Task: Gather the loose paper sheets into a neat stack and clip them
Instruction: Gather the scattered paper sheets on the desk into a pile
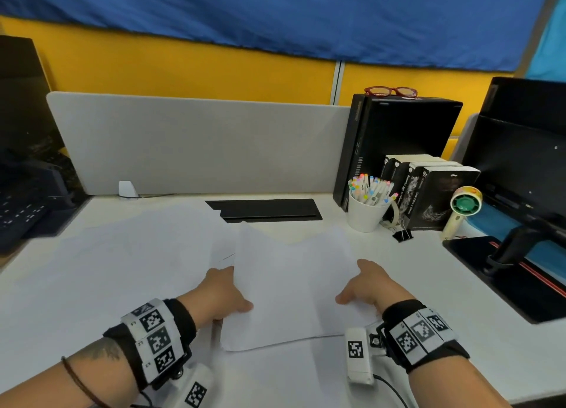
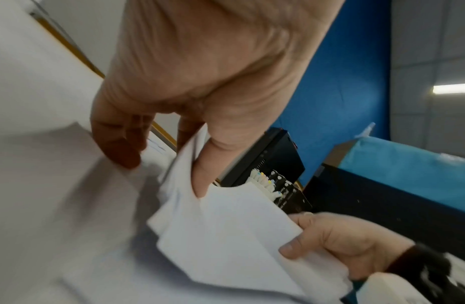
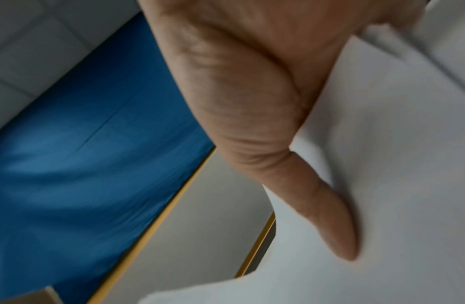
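On the white desk [image 1: 428, 285], head view: both hands hold a bundle of paper sheets [image 1: 294, 285] lifted in front of the person. Left hand [image 1: 223, 294] grips the bundle's left edge, right hand [image 1: 367, 285] its right edge, thumbs on top. Top edges are uneven, one corner sticking up, so not squared yet. More sheets lie flat on the desk to the left [image 1: 137, 245], still loose. Black binder clip [image 1: 402, 234] sits untouched, well apart, beside the white marker cup [image 1: 366, 216].

Left wrist view: left hand's thumb [image 2: 203, 164] pinches the sheets' edge against fingers behind; the other fingers [image 2: 119, 139] reach down toward the flat paper underneath. Right hand [image 2: 338, 244] curls round the far edge. Layers are fanned and offset.

Right wrist view: blurry. Right thumb [image 3: 330, 216] pressed flat on top of the paper; the fingers underneath are hidden.

Judgement: gathering partly done. Left to do: pick up the remaining sheets, tap edges square, fetch the clip, clip.
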Motion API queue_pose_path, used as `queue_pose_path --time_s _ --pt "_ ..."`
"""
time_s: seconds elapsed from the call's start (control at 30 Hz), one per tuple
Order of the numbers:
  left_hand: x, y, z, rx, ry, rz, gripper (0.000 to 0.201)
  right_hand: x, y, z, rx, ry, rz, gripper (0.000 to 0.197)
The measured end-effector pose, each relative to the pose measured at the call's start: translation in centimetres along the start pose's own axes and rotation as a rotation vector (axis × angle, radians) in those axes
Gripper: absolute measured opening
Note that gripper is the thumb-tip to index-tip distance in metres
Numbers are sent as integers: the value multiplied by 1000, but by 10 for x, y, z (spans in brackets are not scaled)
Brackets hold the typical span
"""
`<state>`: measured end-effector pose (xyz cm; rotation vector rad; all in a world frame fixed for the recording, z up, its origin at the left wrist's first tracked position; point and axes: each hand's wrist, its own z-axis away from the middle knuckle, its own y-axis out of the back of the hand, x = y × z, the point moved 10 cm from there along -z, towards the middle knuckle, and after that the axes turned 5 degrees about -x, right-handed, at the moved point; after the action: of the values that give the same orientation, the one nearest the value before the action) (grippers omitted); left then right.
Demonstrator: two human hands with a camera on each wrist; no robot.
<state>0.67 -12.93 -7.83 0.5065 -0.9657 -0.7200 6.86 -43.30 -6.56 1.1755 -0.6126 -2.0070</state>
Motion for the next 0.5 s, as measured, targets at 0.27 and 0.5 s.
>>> queue_pose_path --time_s 0.27,0.5 --pt "18 7 7 -11 -118 144 65 3 1 0 -71 74 -346 95" --pt "44 32 19 -85 -457 608 47 -17 37 14 -103 410 -844 55"
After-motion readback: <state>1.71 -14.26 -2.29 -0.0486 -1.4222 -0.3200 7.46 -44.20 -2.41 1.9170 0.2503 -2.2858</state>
